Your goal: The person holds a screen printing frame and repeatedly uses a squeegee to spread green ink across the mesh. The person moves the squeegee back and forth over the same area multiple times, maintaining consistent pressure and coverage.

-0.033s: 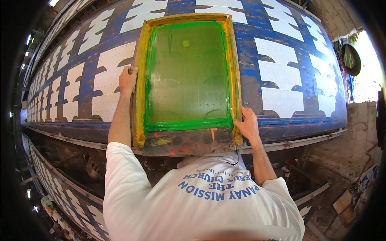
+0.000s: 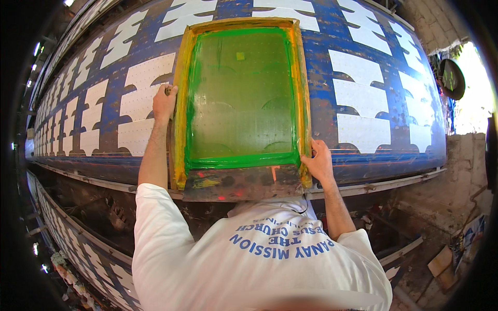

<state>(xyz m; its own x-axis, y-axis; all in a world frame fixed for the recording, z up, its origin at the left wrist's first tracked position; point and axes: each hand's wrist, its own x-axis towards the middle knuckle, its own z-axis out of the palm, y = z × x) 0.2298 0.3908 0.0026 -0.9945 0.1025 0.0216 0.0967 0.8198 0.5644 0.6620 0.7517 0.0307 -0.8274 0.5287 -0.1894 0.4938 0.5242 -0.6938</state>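
Head view: left hand [image 2: 164,103] has its fingers curled in, thumb against the left side of the screen frame [image 2: 181,114], a small dark bit showing at the thumb; cannot tell whether it grips that bit or the frame; right hand [image 2: 319,160] holds the frame's right side near the lower corner, thumb on the near face, other fingers partly hidden; frame is between the two hands, yellow-orange sides, reaching well beyond both hands at the far end; inside it, a see-through greenish mesh [image 2: 241,98] with a green border [image 2: 244,161] all round, lower right corner of the border just beside the right thumb; small yellow-green patch [image 2: 240,56] on the mesh, farther off than the left hand; dark flap [image 2: 244,185] with yellow, red and orange smears at the near end, left of the right hand; blue, worn table [image 2: 319,88] under the frame and out past both hands; rows of white sheets [image 2: 360,96] with curved notches on it, some just beside the left hand, others beyond and right of the right hand; white shirt [image 2: 259,264] with blue lettering nearer than both hands.
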